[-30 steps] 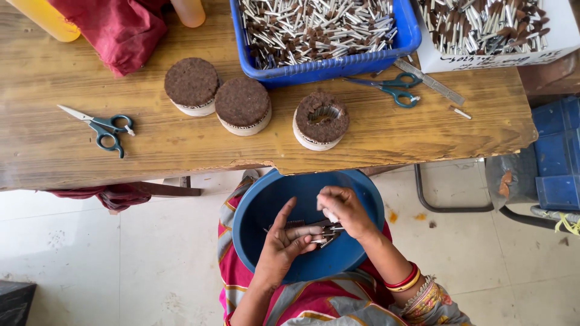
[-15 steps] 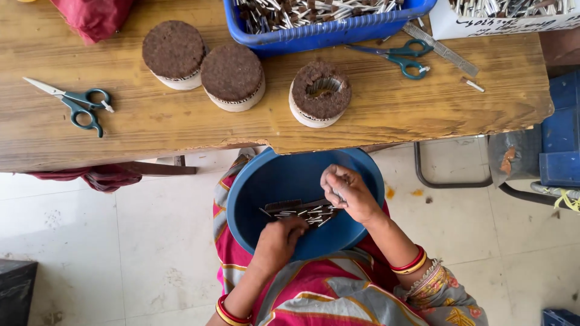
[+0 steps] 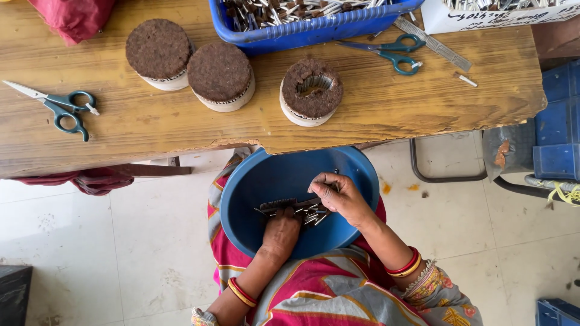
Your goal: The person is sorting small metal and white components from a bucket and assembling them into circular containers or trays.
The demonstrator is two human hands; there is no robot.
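The row of small sticks you are handling lies low in the blue basin on your lap, just off the near edge of the wooden table. The row's long axis runs left to right across the basin, tilting slightly up toward your right hand; the single pieces look to lie crosswise to it, though they are too small to be sure. Loose silvery sticks lie just beside it on the basin floor.

Your right hand is curled, fingertips pinched on the row's right end. Your left hand lies knuckles up, fingers folded down onto the row's near side; whether they grip or only press I cannot tell.

To keep the row tidy, hold both ends level and press evenly, so no piece slips out into the loose ones.

On the table, three round brown-topped bundles stand toward the near edge, the right one hollow in the middle. Green-handled scissors lie near the left end, a second pair beside the blue tray of sticks at the far edge.
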